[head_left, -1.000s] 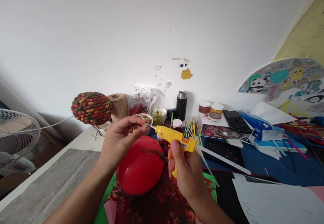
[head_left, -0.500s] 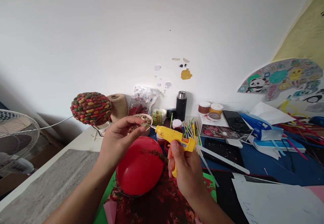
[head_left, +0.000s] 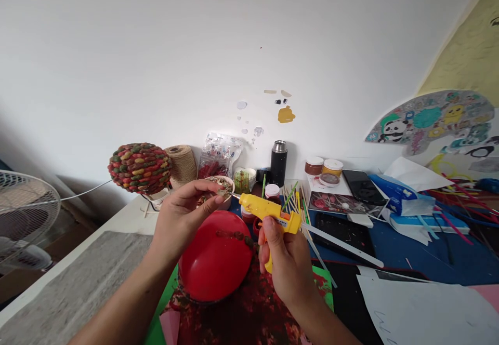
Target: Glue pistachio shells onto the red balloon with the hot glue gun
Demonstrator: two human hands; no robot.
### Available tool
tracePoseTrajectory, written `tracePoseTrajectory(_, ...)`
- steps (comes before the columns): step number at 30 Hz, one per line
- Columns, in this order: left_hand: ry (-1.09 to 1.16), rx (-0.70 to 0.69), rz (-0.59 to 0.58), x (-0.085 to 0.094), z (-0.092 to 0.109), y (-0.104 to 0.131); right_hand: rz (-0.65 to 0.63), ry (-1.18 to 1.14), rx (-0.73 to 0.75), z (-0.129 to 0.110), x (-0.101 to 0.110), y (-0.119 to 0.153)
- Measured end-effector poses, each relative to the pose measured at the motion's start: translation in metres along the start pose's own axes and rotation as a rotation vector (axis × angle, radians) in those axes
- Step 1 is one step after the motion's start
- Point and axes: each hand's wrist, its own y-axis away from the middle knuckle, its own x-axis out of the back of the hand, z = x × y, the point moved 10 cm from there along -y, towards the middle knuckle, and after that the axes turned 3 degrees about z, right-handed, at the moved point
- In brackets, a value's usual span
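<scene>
My left hand (head_left: 187, 210) pinches a small brownish piece (head_left: 223, 193) between thumb and fingers; its exact shape is hard to make out. Wrapped round the handle of a yellow glue gun (head_left: 265, 207) is my right hand (head_left: 286, 256). The gun's nozzle points left and reaches the small piece, with a clear glue stick coming out of its back. Beneath both hands a red bowl (head_left: 214, 262) lies tilted, with a strip of dark red and brown bits on its inside. A small bowl of similar pieces (head_left: 228, 183) stands behind my left fingertips.
At the left are a fan (head_left: 27, 215) and a multicoloured ball (head_left: 139, 168) on a stand, beside a twine spool (head_left: 181, 164). A black bottle (head_left: 278, 163), paint jars (head_left: 314, 166), sticks and a phone (head_left: 364, 187) stand or lie behind. White paper (head_left: 424, 308) lies at right.
</scene>
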Motion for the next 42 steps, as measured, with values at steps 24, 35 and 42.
tracePoseTrajectory(24,-0.054,-0.025,0.019,0.0031,0.0022,0.0009,0.007,0.004,0.023,0.0043,0.0010,-0.0002)
tracePoseTrajectory(35,-0.021,-0.005,0.035,0.0045,0.0000,0.0005,-0.014,0.035,0.022,0.0052,0.0002,0.0004)
tracePoseTrajectory(42,0.024,0.002,0.027,0.0030,-0.0005,-0.0002,-0.030,0.069,0.006,0.0010,-0.0019,0.0000)
